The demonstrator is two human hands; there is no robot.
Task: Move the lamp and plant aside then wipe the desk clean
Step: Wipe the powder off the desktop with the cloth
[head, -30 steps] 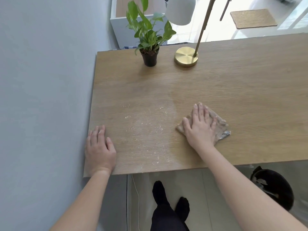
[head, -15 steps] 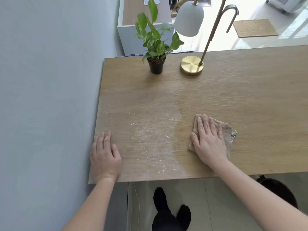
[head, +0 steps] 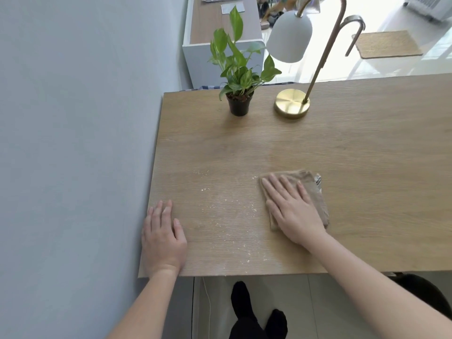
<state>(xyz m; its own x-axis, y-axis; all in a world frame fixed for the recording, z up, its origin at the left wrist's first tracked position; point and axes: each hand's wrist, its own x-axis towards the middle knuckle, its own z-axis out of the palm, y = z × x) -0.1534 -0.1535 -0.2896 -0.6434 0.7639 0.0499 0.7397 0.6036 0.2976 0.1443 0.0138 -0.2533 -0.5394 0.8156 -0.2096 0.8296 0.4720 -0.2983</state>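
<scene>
The wooden desk (head: 354,155) fills the middle of the view. My right hand (head: 291,206) lies flat, fingers spread, pressing a folded beige cloth (head: 318,201) onto the desk near its front edge. My left hand (head: 162,238) rests palm down on the desk's front left corner, holding nothing. Pale crumbs (head: 227,209) are scattered on the wood between my two hands. At the desk's far edge stand a small green plant in a black pot (head: 238,106) and, to its right, a lamp with a round brass base (head: 291,106) and a white shade.
A grey wall (head: 73,143) runs along the desk's left side. Beyond the far edge stands a white cabinet (head: 208,57) with small items on top, and a woven mat (head: 387,44) lies on the bright floor. A dark round object (head: 425,292) sits below the front right edge.
My right hand has slid the cloth along the desk, first to the right, then a little back toward the crumbs. The left hand stays planted on the corner. The view has tilted upward.
</scene>
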